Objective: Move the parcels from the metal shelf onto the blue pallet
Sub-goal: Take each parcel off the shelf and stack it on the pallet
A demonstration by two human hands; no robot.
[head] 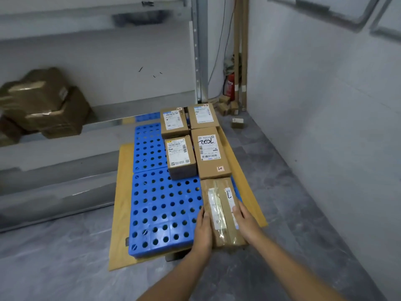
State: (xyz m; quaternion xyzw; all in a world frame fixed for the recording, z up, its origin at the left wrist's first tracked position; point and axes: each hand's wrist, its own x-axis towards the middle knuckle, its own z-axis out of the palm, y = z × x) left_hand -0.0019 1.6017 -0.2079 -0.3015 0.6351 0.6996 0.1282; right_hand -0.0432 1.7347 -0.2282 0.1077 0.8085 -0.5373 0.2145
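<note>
At the blue pallet [160, 205], the taped parcel [221, 205] is pressed btwn left hand [202, 227] & right hand [247, 222], fingers flat on its sides; judged light, stiff.

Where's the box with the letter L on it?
In the head view, the L parcel lies at the near right corner of the blue pallet, between the left hand and right hand.

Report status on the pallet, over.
Hands: left hand and right hand flat against taped parcel sides. Parcel at blue pallet near right corner. Beyond it four boxes, nothing blocking.
</note>
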